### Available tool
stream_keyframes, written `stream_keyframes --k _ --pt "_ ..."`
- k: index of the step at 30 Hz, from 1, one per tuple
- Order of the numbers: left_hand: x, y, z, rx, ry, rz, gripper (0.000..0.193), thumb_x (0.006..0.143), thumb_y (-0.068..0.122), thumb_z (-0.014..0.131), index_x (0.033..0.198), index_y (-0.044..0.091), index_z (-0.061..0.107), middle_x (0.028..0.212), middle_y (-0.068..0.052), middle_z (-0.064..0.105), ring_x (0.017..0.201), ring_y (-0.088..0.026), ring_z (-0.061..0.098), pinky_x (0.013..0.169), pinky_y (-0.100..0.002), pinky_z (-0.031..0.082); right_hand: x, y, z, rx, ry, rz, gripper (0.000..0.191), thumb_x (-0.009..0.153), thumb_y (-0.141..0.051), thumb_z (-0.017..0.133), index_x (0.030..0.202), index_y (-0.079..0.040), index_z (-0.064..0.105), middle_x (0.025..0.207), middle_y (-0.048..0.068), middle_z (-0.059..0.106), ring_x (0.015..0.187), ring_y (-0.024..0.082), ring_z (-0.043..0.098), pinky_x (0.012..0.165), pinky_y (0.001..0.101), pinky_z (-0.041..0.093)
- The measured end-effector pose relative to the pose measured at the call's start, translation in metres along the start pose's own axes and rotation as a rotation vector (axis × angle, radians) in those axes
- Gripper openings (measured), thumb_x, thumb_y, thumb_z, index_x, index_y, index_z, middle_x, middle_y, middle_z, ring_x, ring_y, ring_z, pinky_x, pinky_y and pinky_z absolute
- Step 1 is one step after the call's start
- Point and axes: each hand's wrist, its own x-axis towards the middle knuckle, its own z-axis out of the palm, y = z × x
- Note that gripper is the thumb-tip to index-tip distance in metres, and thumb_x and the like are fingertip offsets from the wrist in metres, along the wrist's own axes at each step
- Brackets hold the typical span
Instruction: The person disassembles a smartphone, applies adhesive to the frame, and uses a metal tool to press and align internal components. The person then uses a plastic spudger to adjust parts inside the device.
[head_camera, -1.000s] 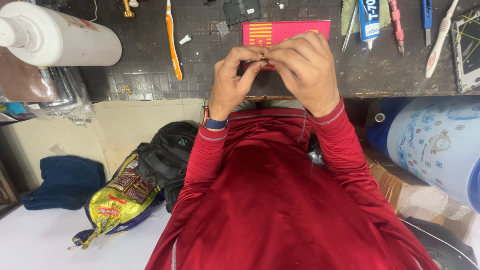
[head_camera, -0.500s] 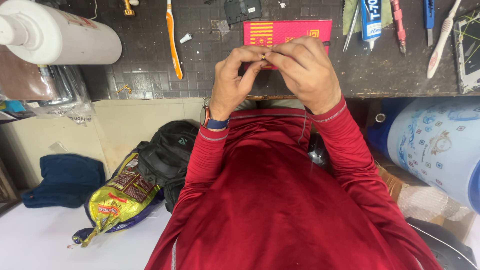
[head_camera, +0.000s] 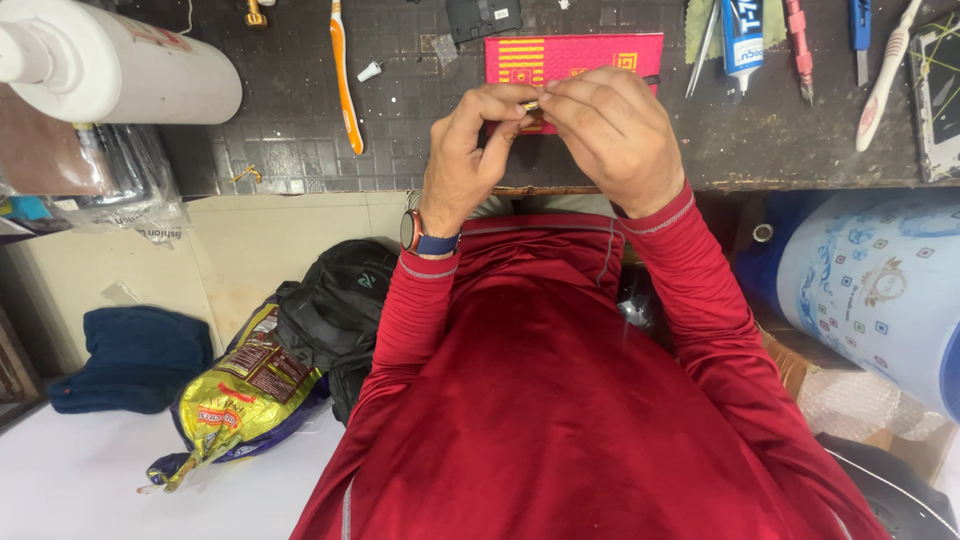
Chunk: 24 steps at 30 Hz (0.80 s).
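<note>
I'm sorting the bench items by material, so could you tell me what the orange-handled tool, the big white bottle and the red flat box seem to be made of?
Orange-handled tool: glossy plastic, by its smooth shine.
Big white bottle: matte plastic, by its even, moulded look.
Red flat box: probably printed card, with sharp flat edges; the left hand and right hand partly hide it.

Clad in a red long-sleeved top with thin grey seam lines at cuffs and chest. Left hand and right hand bare. Dark watch on blue strap at left wrist, near nine o'clock.
</note>
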Motion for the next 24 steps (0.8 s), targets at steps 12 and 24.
stream_keyframes --k 12,24 --pt "0.0014 -0.0007 0.0000 0.015 0.001 0.037 0.018 0.102 -0.010 0.064 0.106 0.002 0.051 0.118 -0.015 0.073 0.102 -0.023 0.077 0.088 -0.032 0.064 0.0001 0.0018 0.0015 -0.049 0.006 -0.034 0.034 0.089 0.006 0.080 0.121 0.000 0.069 0.119 0.010 0.068 0.109 0.028 0.067 0.095 0.0400 0.056" --pt "0.0029 0.0003 -0.0009 -0.015 -0.009 0.031 0.017 0.103 -0.010 0.063 0.106 0.001 0.051 0.121 -0.015 0.072 0.104 -0.024 0.077 0.090 -0.031 0.065 0.0033 0.0016 -0.0046 -0.085 -0.067 -0.035 0.029 0.091 0.003 0.078 0.119 -0.002 0.069 0.117 0.007 0.065 0.108 0.026 0.064 0.094 0.0383 0.055"
